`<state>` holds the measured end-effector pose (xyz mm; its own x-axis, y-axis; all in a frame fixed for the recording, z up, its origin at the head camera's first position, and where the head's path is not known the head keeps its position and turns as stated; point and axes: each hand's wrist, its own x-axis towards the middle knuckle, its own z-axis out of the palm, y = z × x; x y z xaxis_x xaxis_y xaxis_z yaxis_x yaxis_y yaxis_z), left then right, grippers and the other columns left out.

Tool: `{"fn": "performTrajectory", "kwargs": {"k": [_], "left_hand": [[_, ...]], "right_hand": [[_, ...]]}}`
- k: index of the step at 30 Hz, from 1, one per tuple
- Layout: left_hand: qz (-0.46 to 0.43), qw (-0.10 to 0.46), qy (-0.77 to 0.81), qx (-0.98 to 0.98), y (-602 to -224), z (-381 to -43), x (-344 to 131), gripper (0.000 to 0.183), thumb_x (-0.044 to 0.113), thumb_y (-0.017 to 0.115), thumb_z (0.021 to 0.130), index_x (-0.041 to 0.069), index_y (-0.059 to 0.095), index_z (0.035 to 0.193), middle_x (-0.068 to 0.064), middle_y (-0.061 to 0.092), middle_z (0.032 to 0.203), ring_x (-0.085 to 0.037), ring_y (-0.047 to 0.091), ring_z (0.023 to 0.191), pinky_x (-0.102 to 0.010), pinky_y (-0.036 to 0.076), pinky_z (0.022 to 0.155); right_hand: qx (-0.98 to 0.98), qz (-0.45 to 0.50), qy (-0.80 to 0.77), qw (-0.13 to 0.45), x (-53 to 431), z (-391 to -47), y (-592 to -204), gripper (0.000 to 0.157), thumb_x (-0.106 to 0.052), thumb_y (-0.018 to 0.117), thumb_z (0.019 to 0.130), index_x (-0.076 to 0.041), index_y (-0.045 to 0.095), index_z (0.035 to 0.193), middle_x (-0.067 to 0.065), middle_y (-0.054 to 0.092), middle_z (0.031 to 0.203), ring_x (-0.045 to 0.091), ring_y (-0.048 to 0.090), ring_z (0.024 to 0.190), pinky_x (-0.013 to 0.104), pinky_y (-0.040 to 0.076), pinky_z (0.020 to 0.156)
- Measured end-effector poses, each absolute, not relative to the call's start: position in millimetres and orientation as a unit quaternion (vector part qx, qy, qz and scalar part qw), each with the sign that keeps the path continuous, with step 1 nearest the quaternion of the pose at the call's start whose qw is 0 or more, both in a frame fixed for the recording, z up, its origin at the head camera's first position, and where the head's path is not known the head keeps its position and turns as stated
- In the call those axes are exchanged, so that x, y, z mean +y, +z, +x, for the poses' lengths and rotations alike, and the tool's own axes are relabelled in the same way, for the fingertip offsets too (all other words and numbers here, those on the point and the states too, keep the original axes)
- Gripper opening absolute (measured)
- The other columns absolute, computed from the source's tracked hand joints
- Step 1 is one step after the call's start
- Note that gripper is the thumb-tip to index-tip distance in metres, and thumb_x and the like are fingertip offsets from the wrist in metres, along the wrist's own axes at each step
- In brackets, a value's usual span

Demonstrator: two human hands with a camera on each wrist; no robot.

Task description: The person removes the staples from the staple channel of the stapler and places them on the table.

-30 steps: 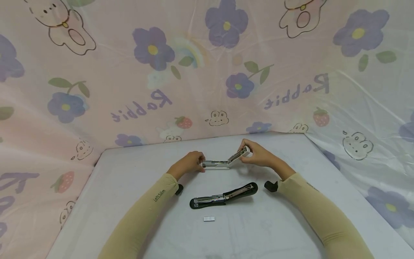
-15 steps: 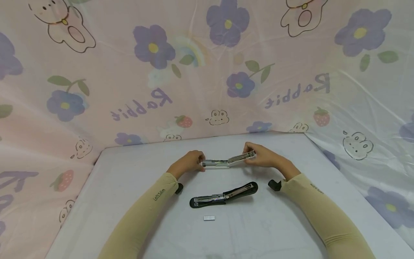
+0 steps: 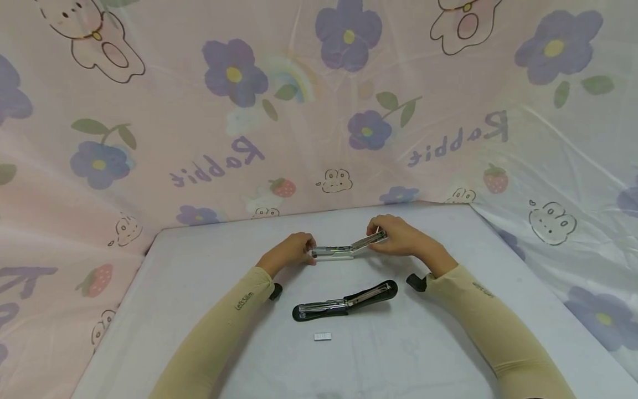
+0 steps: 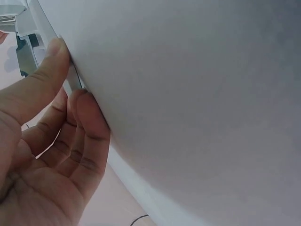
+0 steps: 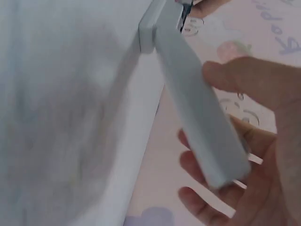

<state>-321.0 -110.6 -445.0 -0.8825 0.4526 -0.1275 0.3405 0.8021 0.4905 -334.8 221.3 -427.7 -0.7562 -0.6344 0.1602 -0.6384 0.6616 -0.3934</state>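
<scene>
A white stapler (image 3: 333, 257) stands on the table in the head view, swung wide with its metal inner parts showing. At its left end my left hand (image 3: 291, 250) pinches the base between thumb and fingers; the left wrist view shows this grip on the white edge (image 4: 73, 77). My right hand (image 3: 401, 238) holds the raised top arm (image 5: 202, 113), thumb on one side and fingers on the other. Nearer me lies a black stapler (image 3: 319, 311), also unfolded, touched by neither hand. A small strip of staples (image 3: 322, 336) lies in front of it.
The white table (image 3: 199, 288) reaches back to a patterned curtain (image 3: 299, 138) at its far edge and sides. Small black devices show at both wrists, one by the left cuff (image 3: 276, 291) and one by the right cuff (image 3: 416, 282).
My right hand swung the white stapler's top arm down and to the right, then brought it slightly back up and left. My left hand, the black stapler and the staples stayed put.
</scene>
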Motion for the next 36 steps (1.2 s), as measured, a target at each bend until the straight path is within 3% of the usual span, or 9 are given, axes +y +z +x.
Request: {"fn": "performTrajectory", "kwargs": {"k": [7, 12, 17, 22, 26, 36], "left_hand": [[0.211, 0.123, 0.243, 0.939, -442.4, -320.6, -111.4, 0.043, 0.015, 0.090, 0.090, -0.001, 0.067, 0.123, -0.008, 0.065, 0.108, -0.021, 0.060, 0.099, -0.039, 0.053, 0.096], [0.205, 0.121, 0.246, 0.940, -441.4, -319.2, -111.9, 0.042, 0.014, 0.090, 0.089, -0.001, 0.068, 0.122, -0.008, 0.065, 0.107, -0.021, 0.060, 0.099, -0.040, 0.053, 0.096], [0.208, 0.120, 0.249, 0.938, -440.9, -318.9, -110.7, 0.041, 0.014, 0.090, 0.090, -0.001, 0.068, 0.121, -0.009, 0.066, 0.108, -0.021, 0.061, 0.100, -0.039, 0.053, 0.096], [0.212, 0.117, 0.246, 0.938, -441.3, -319.6, -110.9, 0.040, 0.014, 0.090, 0.090, -0.001, 0.068, 0.120, -0.010, 0.067, 0.107, -0.022, 0.061, 0.099, -0.039, 0.054, 0.095], [0.208, 0.119, 0.243, 0.940, -443.2, -320.8, -110.5, 0.039, 0.015, 0.089, 0.090, 0.001, 0.068, 0.120, -0.007, 0.066, 0.106, -0.021, 0.061, 0.099, -0.039, 0.054, 0.094], [0.217, 0.116, 0.244, 0.938, -445.8, -323.6, -111.1, 0.038, 0.014, 0.090, 0.090, 0.001, 0.068, 0.118, -0.007, 0.066, 0.106, -0.020, 0.062, 0.099, -0.038, 0.054, 0.094]], "right_hand": [[-0.913, 0.366, 0.177, 0.020, 203.8, -334.4, -418.7, 0.021, -0.019, 0.084, 0.094, -0.010, 0.073, 0.110, 0.006, 0.071, 0.109, 0.027, 0.063, 0.102, 0.050, 0.051, 0.090], [-0.895, 0.405, 0.188, -0.021, 183.6, -340.5, -416.6, 0.020, -0.012, 0.082, 0.095, -0.009, 0.072, 0.111, 0.006, 0.069, 0.111, 0.028, 0.061, 0.102, 0.050, 0.050, 0.093], [-0.867, 0.419, 0.263, -0.063, 164.4, -349.8, -427.2, 0.016, -0.015, 0.080, 0.099, -0.010, 0.072, 0.112, -0.003, 0.068, 0.109, 0.021, 0.060, 0.098, 0.046, 0.053, 0.090], [-0.848, 0.432, 0.302, -0.049, 149.2, -353.5, -442.8, 0.008, -0.018, 0.081, 0.099, -0.018, 0.077, 0.106, -0.008, 0.068, 0.102, 0.013, 0.057, 0.089, 0.036, 0.051, 0.080], [-0.835, 0.454, 0.308, -0.038, 140.8, -353.3, -454.7, 0.008, -0.018, 0.081, 0.099, -0.015, 0.080, 0.107, -0.007, 0.067, 0.098, 0.009, 0.056, 0.083, 0.030, 0.050, 0.074], [-0.851, 0.442, 0.282, -0.022, 134.1, -346.0, -456.0, 0.013, -0.018, 0.083, 0.097, -0.011, 0.083, 0.108, -0.004, 0.065, 0.097, 0.012, 0.055, 0.082, 0.029, 0.048, 0.074]]}}
